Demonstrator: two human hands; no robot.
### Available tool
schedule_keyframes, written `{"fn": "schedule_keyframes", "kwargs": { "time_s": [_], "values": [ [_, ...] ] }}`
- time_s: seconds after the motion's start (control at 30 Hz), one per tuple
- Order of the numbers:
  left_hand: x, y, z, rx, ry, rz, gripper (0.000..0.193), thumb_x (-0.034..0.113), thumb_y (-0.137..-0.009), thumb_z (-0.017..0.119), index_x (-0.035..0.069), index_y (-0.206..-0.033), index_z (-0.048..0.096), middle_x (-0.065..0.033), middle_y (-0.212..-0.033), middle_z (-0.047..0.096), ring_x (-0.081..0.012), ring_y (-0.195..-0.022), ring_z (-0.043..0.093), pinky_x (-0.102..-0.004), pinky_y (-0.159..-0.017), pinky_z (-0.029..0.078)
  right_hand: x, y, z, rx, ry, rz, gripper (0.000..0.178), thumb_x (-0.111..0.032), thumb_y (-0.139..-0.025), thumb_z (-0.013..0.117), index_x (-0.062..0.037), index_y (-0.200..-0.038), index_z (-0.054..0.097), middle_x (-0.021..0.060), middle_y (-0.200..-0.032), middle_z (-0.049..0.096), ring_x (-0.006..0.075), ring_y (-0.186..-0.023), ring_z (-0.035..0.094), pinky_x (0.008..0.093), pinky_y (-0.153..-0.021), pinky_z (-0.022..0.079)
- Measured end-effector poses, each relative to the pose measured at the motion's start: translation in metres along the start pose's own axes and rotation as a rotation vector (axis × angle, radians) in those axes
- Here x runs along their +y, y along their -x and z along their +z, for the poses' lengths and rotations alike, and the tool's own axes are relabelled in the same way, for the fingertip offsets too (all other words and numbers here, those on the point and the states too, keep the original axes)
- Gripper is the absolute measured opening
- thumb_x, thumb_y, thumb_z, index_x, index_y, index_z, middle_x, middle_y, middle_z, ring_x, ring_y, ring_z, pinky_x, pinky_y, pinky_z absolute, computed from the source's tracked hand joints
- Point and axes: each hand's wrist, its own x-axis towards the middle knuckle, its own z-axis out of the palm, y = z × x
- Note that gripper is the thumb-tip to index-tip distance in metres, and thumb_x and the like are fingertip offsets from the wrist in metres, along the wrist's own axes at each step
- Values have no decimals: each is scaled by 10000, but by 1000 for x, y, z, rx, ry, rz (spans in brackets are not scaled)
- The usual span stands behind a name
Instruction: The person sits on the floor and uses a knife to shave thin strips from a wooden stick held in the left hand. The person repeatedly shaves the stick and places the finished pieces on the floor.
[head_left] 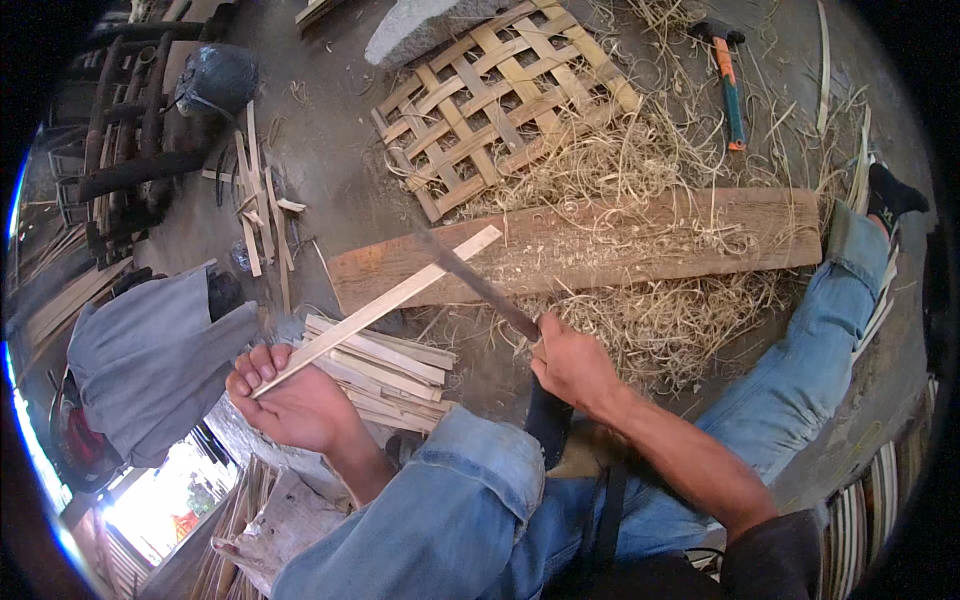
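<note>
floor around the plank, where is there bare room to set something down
Mostly bare floor lies between the loose sticks and the woven panel. Shavings crowd both long sides of the plank; piled strips lie beside the left hand.

The plank point(620, 238) is brown with pale flecks; over its left part show a cream strip point(375, 314) and a dark grey knife point(487, 290). Beyond it lie a tan panel point(490, 112) in open crisscross weave and a black-headed hammer point(729, 90) with orange-and-green handle. Straw-yellow shavings point(645, 335) flank it; the jeans point(430, 515) on its near side are faded blue.
</note>
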Motion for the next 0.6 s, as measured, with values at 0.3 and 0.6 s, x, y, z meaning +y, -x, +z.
{"fn": "schedule_keyframes", "kwargs": {
  "time_s": [0.3,0.6],
  "values": [
    [3,-2,-10,5,-44,18,193,201,-993,463,108,-824,462,5,-798,418,-125,-755,409,-280,-704,369,10,-7,6,21,63,181,221,-173,-871,541,2,-976,456,260,-852,632,431,-721,640,513,-658,521],
    [5,-2,-14,73,-34,5,199,195,-983,478,108,-804,465,7,-783,421,-119,-736,411,-276,-685,370,4,12,12,-21,16,212,271,-130,-821,580,36,-968,424,253,-783,617,427,-712,635,498,-622,518]
  ]
}}
